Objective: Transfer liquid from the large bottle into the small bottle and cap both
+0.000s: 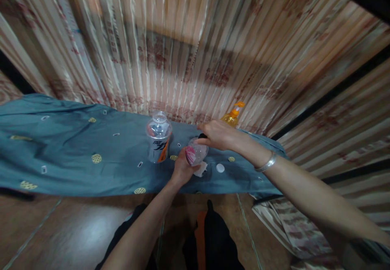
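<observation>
My left hand [182,167] is wrapped round a clear round container [199,151] with a pink and white label. My right hand [217,135] closes on a small black piece [202,136] at the container's top; whether it is a cap or a tool is too small to tell. Left of my hands stands a clear, open-necked bottle [158,140] with an orange and black label. A crumpled white piece [201,169] lies beside my left fingers, and a white disc [220,168] rests on the cloth to its right.
A yellow bottle with an orange pump [231,118] stands behind my right hand. The narrow table wears a blue-green patterned cloth [70,148]. A pleated curtain [170,50] hangs behind it, with dark bars at both sides.
</observation>
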Motion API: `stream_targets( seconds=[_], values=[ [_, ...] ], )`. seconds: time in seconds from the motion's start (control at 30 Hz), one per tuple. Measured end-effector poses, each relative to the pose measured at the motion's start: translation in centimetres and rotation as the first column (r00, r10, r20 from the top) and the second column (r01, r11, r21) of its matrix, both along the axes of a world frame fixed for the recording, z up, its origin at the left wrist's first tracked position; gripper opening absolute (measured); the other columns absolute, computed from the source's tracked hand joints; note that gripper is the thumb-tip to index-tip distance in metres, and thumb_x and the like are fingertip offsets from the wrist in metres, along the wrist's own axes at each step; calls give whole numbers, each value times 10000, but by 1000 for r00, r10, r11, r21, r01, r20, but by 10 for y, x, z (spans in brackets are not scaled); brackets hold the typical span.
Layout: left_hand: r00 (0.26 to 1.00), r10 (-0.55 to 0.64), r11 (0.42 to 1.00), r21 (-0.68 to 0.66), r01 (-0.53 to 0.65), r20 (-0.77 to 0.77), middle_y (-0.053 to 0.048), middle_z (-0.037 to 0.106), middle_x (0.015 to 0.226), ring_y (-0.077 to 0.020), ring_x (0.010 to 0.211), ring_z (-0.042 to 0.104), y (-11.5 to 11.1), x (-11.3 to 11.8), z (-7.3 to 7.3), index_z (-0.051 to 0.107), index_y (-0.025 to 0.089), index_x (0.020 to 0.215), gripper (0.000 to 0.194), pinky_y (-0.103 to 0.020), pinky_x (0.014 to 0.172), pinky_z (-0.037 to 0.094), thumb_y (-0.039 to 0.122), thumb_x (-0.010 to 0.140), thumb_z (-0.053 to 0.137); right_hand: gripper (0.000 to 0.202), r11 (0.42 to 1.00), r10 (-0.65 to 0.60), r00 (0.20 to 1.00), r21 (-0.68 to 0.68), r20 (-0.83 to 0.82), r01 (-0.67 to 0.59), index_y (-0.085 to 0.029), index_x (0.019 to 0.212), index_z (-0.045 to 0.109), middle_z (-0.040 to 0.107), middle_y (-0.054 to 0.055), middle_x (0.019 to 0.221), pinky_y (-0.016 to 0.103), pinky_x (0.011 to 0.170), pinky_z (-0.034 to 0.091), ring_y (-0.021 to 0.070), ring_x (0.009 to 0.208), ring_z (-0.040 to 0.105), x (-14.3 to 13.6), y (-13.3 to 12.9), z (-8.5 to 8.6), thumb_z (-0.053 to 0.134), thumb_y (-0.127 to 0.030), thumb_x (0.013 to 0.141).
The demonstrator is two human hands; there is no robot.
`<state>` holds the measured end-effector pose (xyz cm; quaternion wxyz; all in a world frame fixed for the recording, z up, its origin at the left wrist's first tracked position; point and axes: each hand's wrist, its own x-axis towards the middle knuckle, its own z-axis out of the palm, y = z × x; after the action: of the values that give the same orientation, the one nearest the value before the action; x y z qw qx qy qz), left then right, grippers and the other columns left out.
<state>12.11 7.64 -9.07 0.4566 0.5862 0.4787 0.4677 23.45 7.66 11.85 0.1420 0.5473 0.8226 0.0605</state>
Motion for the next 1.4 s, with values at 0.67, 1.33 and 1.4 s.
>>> stream_targets(
  seconds=[0.67, 1.33, 1.4],
  values=[
    [995, 8, 1000, -25, -11, -96, -34, 740, 1069, -264, 1019, 713, 1, -5, 7, 591, 199, 1128, 656, -400, 937, 544, 90, 549, 880, 428, 998, 7, 999, 61, -43, -5, -93, 1275, 671, 784, 205, 1120, 365, 864, 539, 330, 1107, 744, 4, 4, -8, 638, -429, 1013],
    [996, -3, 1000, -18, 1, -93, -32, 739, 1028, -267, 969, 721, -2, -5, 7, 595, 193, 1118, 647, -391, 888, 553, 102, 543, 878, 380, 998, 26, 998, 55, -48, -24, -102, 1277, 675, 790, 198, 1124, 370, 860, 545, 329, 1111, 750, 2, 0, -9, 609, -388, 1036],
    [997, -9, 1000, -20, 8, -70, -31, 740, 1041, -262, 971, 723, -2, -5, 6, 590, 195, 1132, 655, -388, 888, 555, 107, 550, 877, 432, 997, 38, 995, 71, -98, -31, -117, 1338, 638, 785, 183, 1161, 359, 867, 549, 319, 1128, 745, 4, 0, -9, 667, -393, 1006]
  ],
)
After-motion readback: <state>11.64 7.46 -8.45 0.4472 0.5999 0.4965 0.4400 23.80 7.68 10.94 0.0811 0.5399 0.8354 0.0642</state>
